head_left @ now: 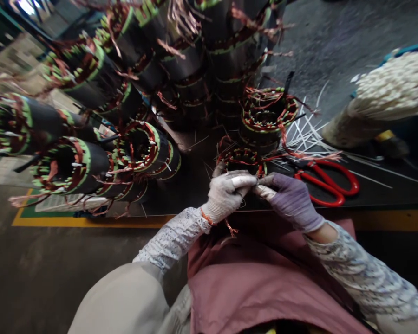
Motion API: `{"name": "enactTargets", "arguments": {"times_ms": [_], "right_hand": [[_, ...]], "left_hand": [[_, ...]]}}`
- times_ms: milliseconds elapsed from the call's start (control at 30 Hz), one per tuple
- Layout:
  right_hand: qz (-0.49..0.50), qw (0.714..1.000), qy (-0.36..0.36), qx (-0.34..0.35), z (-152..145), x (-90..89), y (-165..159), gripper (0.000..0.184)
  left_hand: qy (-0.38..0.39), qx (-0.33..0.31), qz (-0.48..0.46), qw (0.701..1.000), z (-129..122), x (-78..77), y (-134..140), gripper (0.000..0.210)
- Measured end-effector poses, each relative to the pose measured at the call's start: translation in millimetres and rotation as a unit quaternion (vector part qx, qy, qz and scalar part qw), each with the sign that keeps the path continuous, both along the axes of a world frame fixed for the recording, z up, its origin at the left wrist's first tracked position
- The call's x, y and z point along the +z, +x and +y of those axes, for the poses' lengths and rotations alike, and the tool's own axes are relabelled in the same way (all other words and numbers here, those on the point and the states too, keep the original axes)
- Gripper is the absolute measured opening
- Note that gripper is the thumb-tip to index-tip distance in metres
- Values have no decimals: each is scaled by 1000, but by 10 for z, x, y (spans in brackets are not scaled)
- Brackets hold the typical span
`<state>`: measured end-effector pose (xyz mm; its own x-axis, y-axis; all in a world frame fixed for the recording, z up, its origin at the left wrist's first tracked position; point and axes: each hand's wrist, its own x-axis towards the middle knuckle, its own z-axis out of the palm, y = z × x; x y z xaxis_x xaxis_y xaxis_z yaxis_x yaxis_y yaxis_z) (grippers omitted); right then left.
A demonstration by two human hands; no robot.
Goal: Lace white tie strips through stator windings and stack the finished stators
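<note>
My left hand (226,194), in a white knit glove with taped fingertips, is closed at the near rim of a motor stator (243,157) with copper windings. My right hand (294,200) wears a purple glove, also taped. Its fingers pinch together right beside the left fingertips; whatever lies between them is too small to make out. Copper leads (231,228) hang below my left wrist. Red-handled scissors (329,183) lie just right of my right hand. Behind the stator stands another wound stator (268,116).
Stacked stators (191,60) fill the back and left of the dark bench (188,185). Loose white ties (304,134) are scattered behind the scissors. A thick bundle of white cords or sleeves (393,86) leans at the right. The bench's near edge runs against my apron (251,278).
</note>
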<state>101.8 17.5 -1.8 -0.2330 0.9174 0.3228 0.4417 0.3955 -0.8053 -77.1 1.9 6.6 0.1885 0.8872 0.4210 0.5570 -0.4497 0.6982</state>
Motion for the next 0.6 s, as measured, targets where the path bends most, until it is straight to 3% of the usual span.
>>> {"name": "enactTargets", "arguments": {"times_ms": [200,433,500,600], "right_hand": [[20,999,21,36,-95,36,37,17],[-3,998,-49,26,-26,-5,24,20],[-30,999,-17,30,-10,-43,21,23],[-114,986,121,14,-27,-48,3,30]], "left_hand": [[-10,2,-12,1000,8,-9,2,10],[29,-19,-37,999,25,-36,-7,12],[33,-19,-28,999,26,-32,-12,13],[32,-21,-19,999,27,-29,-13,14]]}}
